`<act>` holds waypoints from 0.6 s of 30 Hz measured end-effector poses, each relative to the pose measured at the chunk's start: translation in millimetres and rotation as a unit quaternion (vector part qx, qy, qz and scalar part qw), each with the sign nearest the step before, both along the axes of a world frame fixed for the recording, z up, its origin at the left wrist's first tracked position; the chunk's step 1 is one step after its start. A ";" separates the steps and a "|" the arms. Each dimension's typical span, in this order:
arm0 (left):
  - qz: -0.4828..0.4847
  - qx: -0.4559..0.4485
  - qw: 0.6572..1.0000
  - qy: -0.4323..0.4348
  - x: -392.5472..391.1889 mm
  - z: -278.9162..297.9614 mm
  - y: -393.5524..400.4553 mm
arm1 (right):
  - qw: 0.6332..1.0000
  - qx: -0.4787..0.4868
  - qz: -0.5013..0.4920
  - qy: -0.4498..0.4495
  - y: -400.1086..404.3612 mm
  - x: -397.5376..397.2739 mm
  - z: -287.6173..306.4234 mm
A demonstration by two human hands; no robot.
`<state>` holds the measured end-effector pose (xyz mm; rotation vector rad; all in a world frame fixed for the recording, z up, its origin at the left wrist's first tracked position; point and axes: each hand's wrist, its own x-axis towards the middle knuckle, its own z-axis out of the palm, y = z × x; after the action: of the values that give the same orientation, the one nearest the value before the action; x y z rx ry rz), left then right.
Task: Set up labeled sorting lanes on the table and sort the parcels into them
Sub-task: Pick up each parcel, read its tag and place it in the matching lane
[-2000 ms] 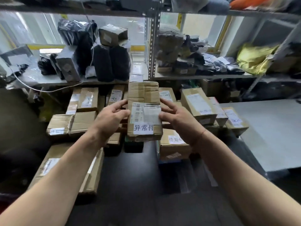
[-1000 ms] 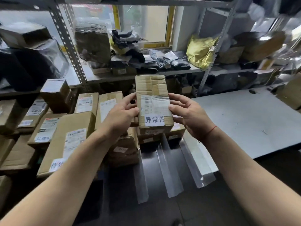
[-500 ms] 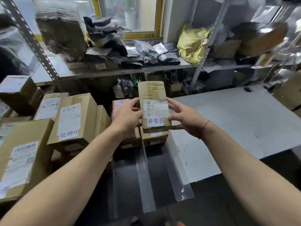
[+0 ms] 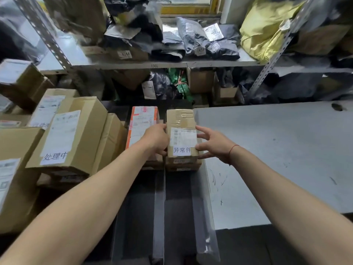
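Note:
A small brown cardboard parcel (image 4: 181, 123) with a barcode label and a white slip printed 异常件 lies on top of a short stack of boxes (image 4: 183, 163). My left hand (image 4: 155, 139) grips its left side. My right hand (image 4: 212, 144) holds its right side with thumb and fingers curled round the edge. An orange-and-white parcel (image 4: 142, 119) lies just to the left of it. Clear plastic strips (image 4: 159, 207) run along the dark table (image 4: 175, 203) as lane dividers toward me.
Larger brown boxes (image 4: 76, 134) with white slips, one reading 处理中, are stacked at the left. A grey tabletop (image 4: 277, 150) spreads to the right. Metal shelves (image 4: 172, 64) behind hold dark poly bags, a yellow bag (image 4: 261, 29) and more cartons.
The view has swung right from the pile of boxes to the lanes. Both hands carried the parcel down and set it on the short stack beside the grey tabletop.

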<state>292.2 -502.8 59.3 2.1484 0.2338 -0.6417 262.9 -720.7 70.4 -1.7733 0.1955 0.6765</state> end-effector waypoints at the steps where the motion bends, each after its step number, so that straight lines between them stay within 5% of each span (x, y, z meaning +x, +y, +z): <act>1: -0.008 0.010 1.000 0.007 2.6 -3.7 -2.6 | 1.000 -0.002 -0.001 0.003 -1.2 2.2 -4.3; 18: -0.051 0.001 0.998 0.023 4.0 1.1 -5.9 | 0.998 -0.058 -0.019 -0.029 -1.4 6.2 -16.3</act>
<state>296.2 -508.7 60.3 2.1595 0.1494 -0.7515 269.0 -722.0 54.1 -1.8936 0.2336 0.5952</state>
